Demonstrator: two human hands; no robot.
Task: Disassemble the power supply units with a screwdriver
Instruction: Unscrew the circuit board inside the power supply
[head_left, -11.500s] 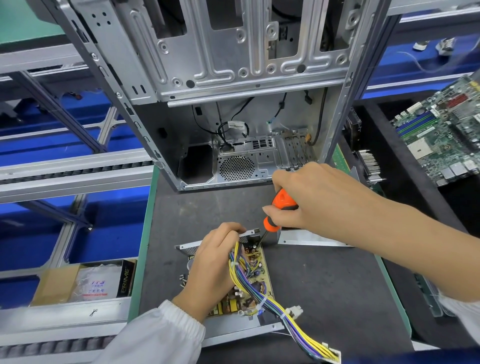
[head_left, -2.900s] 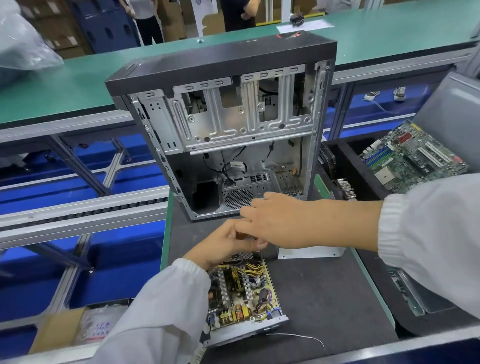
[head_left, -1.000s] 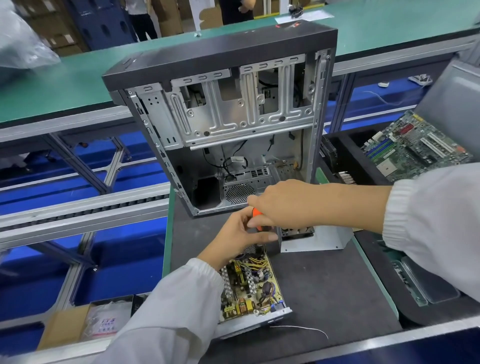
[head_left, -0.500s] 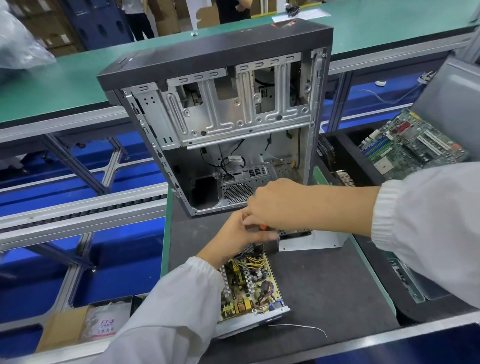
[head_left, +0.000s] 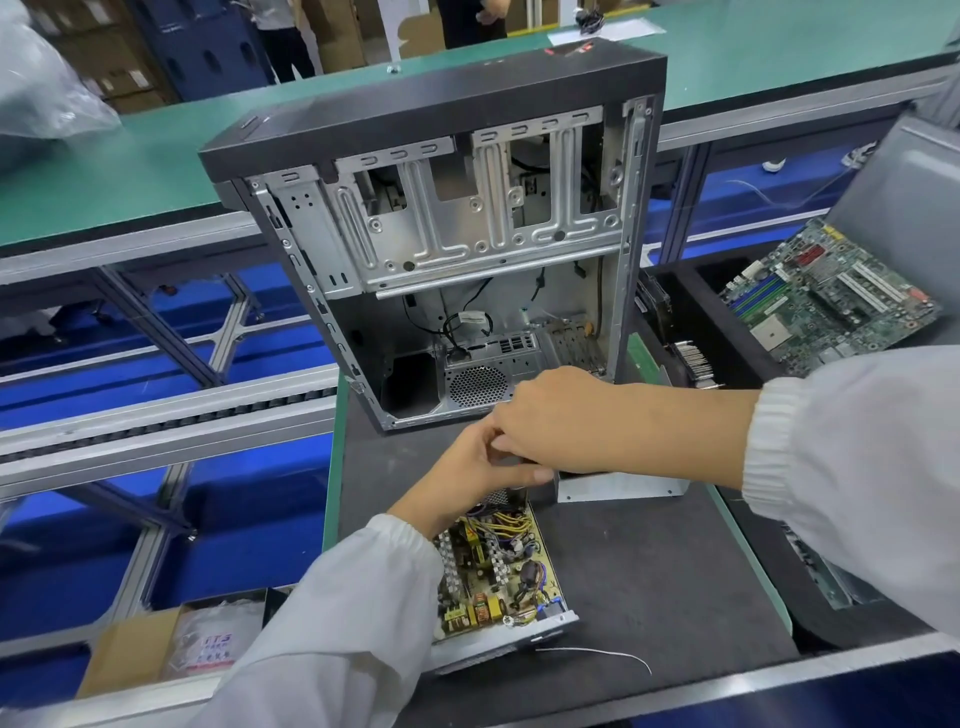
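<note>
Grey mat (head_left: 649, 571): both hands' grip unclear, overlapping above power supply (head_left: 498, 566); screwdriver hidden

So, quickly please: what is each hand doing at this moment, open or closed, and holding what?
Left hand: fingers curled at the far end of the open metal power supply unit; what it grips is hidden.
Right hand: fingers curled downward; contents hidden.

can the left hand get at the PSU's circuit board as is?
Probably yes. The left hand sits at the far end of the open power supply, the circuit board lies uncovered right below its wrist, and the right hand is beyond it, not over the board.
</note>
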